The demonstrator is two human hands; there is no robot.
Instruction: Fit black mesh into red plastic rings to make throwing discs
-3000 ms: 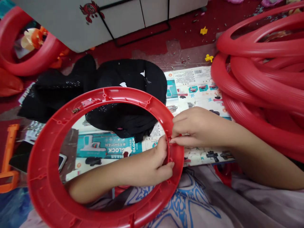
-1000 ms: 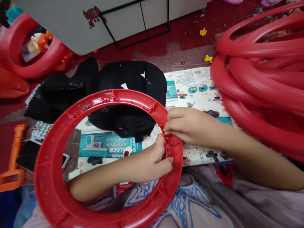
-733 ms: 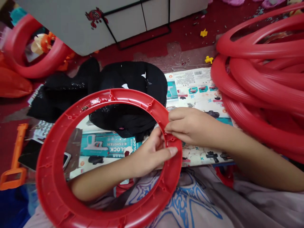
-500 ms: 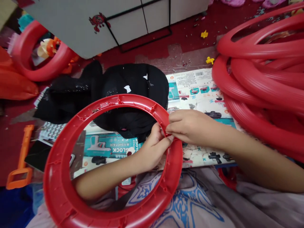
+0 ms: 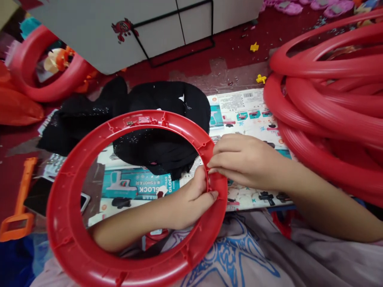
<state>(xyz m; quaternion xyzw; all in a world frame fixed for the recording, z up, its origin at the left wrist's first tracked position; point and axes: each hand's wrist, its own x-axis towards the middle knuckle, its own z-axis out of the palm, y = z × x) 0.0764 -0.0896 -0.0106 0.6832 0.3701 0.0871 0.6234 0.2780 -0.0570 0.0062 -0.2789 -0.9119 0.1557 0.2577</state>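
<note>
The red ring (image 5: 64, 199) lies tilted in the lower left of the view, over the person's lap, its open channel facing up and lined with small posts and ribs. That channel serves as a container: at the ring's own 12 o'clock it holds a little cluster of dark, brassy bits (image 5: 130, 122) and some pinkish-red pieces (image 5: 144, 120) (too small to name).

The left hand (image 5: 191, 203), its forearm crossing the ring's opening, is clamped on the inner rim near 3 o'clock, thumb laid over the channel. The right hand (image 5: 242, 159) comes in from outside, fingertips drawn together at the channel between 2 and 3 o'clock; I cannot tell what, if anything, sits in that pinch.

Beyond the ring's 12 o'clock, black cloth (image 5: 167, 99) is heaped on a printed cardboard sheet (image 5: 233, 103). By the clock of the whole view, stacked red rings (image 5: 335, 109) fill 2 to 3, two yellow pieces (image 5: 261, 79) lie between 1 and 2, and a white cabinet (image 5: 89, 32) stands at 11. At 10, another ring (image 5: 24, 75) shows orange and cream pieces (image 5: 56, 59) through its opening. An orange frame (image 5: 19, 211) lies between 8 and 9.
</note>
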